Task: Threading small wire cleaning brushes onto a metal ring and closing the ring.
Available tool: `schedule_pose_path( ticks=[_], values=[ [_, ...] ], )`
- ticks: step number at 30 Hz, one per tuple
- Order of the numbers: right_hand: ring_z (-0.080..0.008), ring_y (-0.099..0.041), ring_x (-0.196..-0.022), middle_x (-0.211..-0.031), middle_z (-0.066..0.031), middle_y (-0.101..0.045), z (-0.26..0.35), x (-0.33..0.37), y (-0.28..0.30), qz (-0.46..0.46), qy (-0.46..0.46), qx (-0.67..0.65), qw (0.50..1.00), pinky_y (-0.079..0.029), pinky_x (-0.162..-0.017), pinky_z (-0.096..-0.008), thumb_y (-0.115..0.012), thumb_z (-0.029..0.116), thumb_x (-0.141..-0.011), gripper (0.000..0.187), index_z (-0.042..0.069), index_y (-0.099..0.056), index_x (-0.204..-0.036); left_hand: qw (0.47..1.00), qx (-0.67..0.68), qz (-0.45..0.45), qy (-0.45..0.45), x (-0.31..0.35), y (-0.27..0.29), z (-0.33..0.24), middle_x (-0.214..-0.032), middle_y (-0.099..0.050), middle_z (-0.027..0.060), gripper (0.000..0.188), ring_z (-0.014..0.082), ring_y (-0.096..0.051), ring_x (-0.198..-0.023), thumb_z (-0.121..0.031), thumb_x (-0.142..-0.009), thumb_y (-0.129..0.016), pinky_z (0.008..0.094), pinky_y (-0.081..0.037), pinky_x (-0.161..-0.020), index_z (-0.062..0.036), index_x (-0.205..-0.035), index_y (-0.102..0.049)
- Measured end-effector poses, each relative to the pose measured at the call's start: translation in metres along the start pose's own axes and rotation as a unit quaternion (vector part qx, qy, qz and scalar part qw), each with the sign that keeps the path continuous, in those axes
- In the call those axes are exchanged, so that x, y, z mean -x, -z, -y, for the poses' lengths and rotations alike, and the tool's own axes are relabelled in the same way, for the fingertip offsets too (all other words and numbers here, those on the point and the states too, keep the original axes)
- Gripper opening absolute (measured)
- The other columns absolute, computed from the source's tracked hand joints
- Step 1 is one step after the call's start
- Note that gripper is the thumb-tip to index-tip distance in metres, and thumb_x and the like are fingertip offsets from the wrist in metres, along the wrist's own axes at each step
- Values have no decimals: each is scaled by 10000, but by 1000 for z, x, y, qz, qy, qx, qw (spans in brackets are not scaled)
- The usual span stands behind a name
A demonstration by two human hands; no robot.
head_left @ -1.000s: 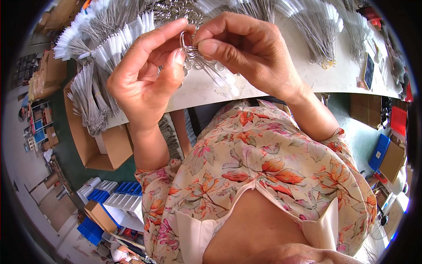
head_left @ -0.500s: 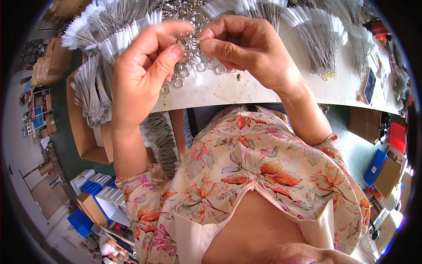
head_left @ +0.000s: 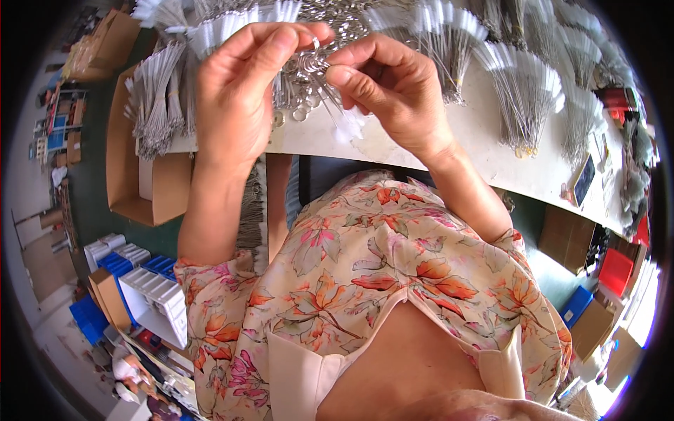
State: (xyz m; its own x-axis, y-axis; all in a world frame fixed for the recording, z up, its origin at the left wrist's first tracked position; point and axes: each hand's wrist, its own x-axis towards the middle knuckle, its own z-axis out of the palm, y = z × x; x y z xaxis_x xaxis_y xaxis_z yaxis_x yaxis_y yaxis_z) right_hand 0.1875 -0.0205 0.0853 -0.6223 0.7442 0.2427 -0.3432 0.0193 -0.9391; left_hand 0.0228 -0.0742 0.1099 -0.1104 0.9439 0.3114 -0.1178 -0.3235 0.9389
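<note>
Over the table's near edge, both my hands are raised close together around a small cluster of shiny metal rings (head_left: 309, 64). My right hand (head_left: 400, 95) pinches the cluster's right side between thumb and fingertips. The fingers of my left hand (head_left: 239, 91) are bent at the upper left, with a single ring (head_left: 316, 43) at their tips. Below the cluster hang thin wires with a blurred white bristle tip (head_left: 346, 128). Exactly how the rings and wires join is too small to make out.
A heap of loose rings (head_left: 344, 21) lies on the white table (head_left: 379, 144) behind my hands. Bundles of wire-handled brushes (head_left: 523, 98) stand to the right, others (head_left: 158, 98) to the left. An open cardboard box (head_left: 147, 203) is below left; a dark flat device (head_left: 584, 179) lies at right.
My left hand has turned, its thumb and fingertips rising off the cluster to a ring above it. My right hand keeps its pinch. The view has shifted slightly.
</note>
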Motion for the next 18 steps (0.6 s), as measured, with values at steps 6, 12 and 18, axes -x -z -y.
schedule_pose_path(
  ticks=[6, 12, 18],
  values=[
    [-85, -592, -701, -794, -37, -624, -33, -8, -35, 11, 36, -35, 999, -487, -633, -212, -658, 93, -805, 147, -1, -604, -904, 990, -8, -144, -9, 21, 6, -11, -935, -625, 137, 176, 160, -600, -764, -108, -896, -507, 285, -481, -732, 43, -942, -585],
    [-122, -596, -851, -915, -63, -633, -54, 7, -19, 49, -25, 71, 996, -468, -780, -233, -633, 28, -806, 144, -11, -616, -943, 980, -183, -34, 71, 69, 56, -46, -860, -623, 90, 165, 127, -591, -671, -99, -897, -507, 242, -479, -646, 46, -909, -585],
    [-118, -586, -824, -883, -68, -628, -82, 32, -6, 55, -132, 80, 986, -452, -765, -231, -598, -37, -803, 145, -28, -606, -947, 742, -626, 114, 211, 152, 79, 68, -704, -614, 133, 126, 307, -586, -681, -130, -772, -525, 391, -436, -675, -36, -726, -595]
  ],
)
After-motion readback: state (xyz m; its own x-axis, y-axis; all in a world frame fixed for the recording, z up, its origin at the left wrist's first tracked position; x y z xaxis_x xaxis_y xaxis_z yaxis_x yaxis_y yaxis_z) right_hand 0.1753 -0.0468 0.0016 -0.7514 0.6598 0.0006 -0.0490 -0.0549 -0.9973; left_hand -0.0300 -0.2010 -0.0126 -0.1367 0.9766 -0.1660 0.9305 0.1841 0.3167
